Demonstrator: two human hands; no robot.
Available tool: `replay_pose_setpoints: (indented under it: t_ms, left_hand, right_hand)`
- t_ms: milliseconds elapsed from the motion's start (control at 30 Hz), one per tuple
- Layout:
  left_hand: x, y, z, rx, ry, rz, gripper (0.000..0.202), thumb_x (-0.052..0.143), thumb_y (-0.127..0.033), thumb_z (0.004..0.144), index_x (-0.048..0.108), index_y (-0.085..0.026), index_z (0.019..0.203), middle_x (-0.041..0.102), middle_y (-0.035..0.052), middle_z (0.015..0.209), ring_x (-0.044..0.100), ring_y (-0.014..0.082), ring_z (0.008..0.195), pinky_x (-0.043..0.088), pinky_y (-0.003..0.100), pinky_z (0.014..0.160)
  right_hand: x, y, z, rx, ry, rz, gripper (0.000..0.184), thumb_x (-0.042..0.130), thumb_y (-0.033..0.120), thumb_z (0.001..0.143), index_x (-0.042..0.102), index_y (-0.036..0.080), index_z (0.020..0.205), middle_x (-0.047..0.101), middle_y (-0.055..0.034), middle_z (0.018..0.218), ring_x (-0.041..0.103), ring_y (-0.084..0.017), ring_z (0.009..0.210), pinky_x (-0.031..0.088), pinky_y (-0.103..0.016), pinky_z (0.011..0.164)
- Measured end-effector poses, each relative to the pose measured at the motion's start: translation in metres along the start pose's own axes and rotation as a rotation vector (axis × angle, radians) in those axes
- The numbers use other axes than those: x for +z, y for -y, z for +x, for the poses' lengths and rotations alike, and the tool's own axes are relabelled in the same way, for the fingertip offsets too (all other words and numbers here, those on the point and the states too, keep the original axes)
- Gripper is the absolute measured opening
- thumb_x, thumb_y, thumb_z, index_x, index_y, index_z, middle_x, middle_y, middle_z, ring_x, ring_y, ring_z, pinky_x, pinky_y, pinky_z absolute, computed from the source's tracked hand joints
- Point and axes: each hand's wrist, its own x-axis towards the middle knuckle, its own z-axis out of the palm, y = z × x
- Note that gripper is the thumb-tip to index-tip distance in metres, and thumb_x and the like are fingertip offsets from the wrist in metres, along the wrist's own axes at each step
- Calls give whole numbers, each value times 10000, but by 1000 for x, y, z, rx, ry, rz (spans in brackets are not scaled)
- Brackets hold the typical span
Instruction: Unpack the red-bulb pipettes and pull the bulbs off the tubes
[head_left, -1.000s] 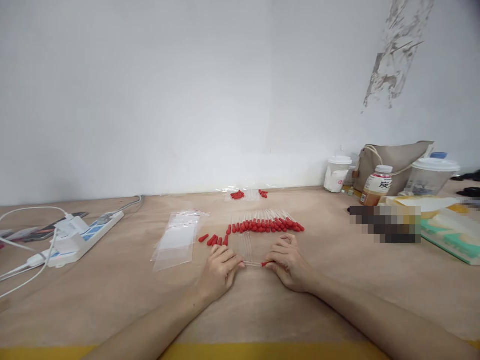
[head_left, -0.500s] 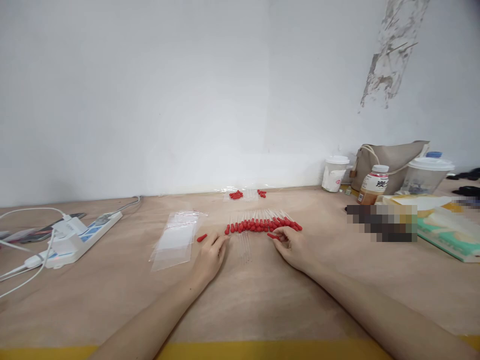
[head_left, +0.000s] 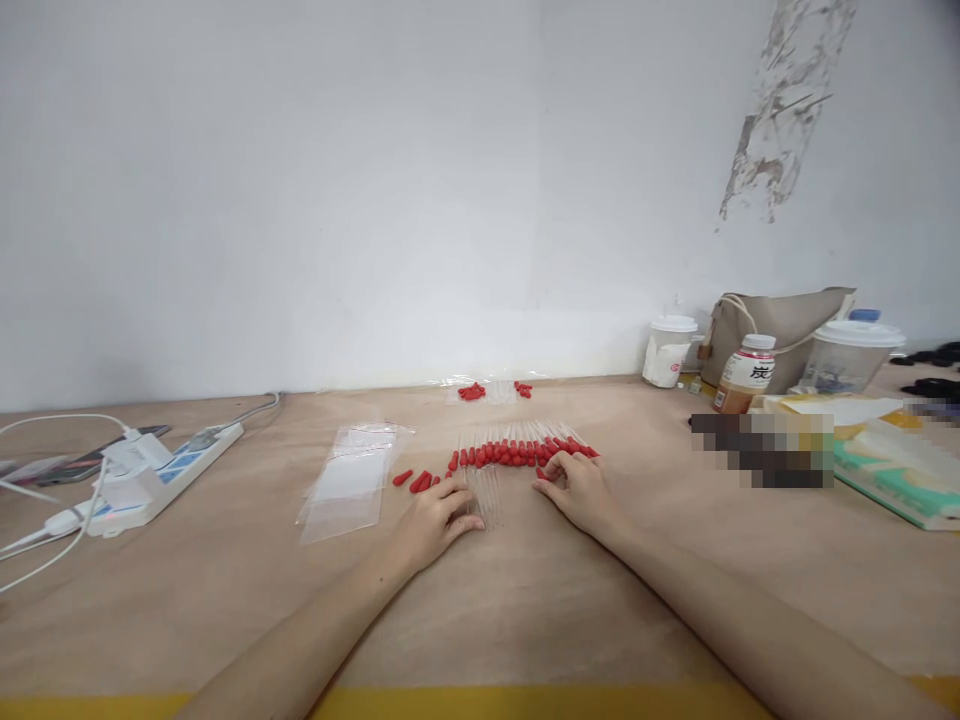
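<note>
Red rubber bulbs on thin clear tubes, like droppers, form a dense row [head_left: 510, 453] across the middle of the table. In front of it, several bare clear tubes [head_left: 489, 498] point toward me. My left hand [head_left: 439, 518] rests at the left side of these tubes, thumb and fingers apart, thumb tip by their near ends. Just beyond its fingers lie several loose red bulbs [head_left: 421, 481], partly covered by the hand. At the row's right front, my right hand [head_left: 581, 488] pinches a red rubber bulb [head_left: 540, 476], mostly hidden by the fingers.
Clear plastic bags [head_left: 349, 485] lie left of the loose bulbs. A power strip [head_left: 176, 480] with white cables is at far left. More red bulbs [head_left: 472, 392] sit near the wall. At right stand a paper cup [head_left: 667, 355], a bottle [head_left: 745, 375], a plastic cup [head_left: 851, 360] and a bag [head_left: 795, 315].
My left hand has shifted slightly right and nearer, its thumb spreading over the bare tubes. More loose red bulbs show beside the first one. My right hand has moved slightly left.
</note>
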Motion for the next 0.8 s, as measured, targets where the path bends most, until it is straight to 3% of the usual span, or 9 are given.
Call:
replay_pose_setpoints:
  t_ms: [267,467,633,800]
  left_hand:
    - [-2,0,-1,3,39,-74,249,544,-392,783,600,-188,916,591,43,904,566,145,814,462,265,717]
    - [-11,-3,-4,3,5,-42,253,561,-387,772,615,-190,921,599,55,925,536,178,882,439,315,770]
    - [-16,-2,-5,31,0,1,254,561,-393,770,621,-209,933,607,51,928,529,186,895,421,348,798]
    - [-16,-1,-6,42,-5,16,243,554,-391,777,624,-213,926,596,55,952,513,194,919,400,372,823]
  right_hand:
    - [-3,3,-1,1,-21,-43,259,569,466,693,541,209,684,611,14,688,535,-162,694,295,-321,700]
    - [-25,-5,11,59,-99,-77,219,528,428,727,580,215,724,611,0,734,529,-172,744,267,-325,706]
    - [-42,-25,34,-116,-37,-244,267,609,418,674,636,243,874,601,-58,948,480,-227,899,230,-388,782]
    - [-30,-28,40,-208,40,-316,186,576,403,724,660,273,828,582,-50,1020,450,-226,959,194,-426,836]
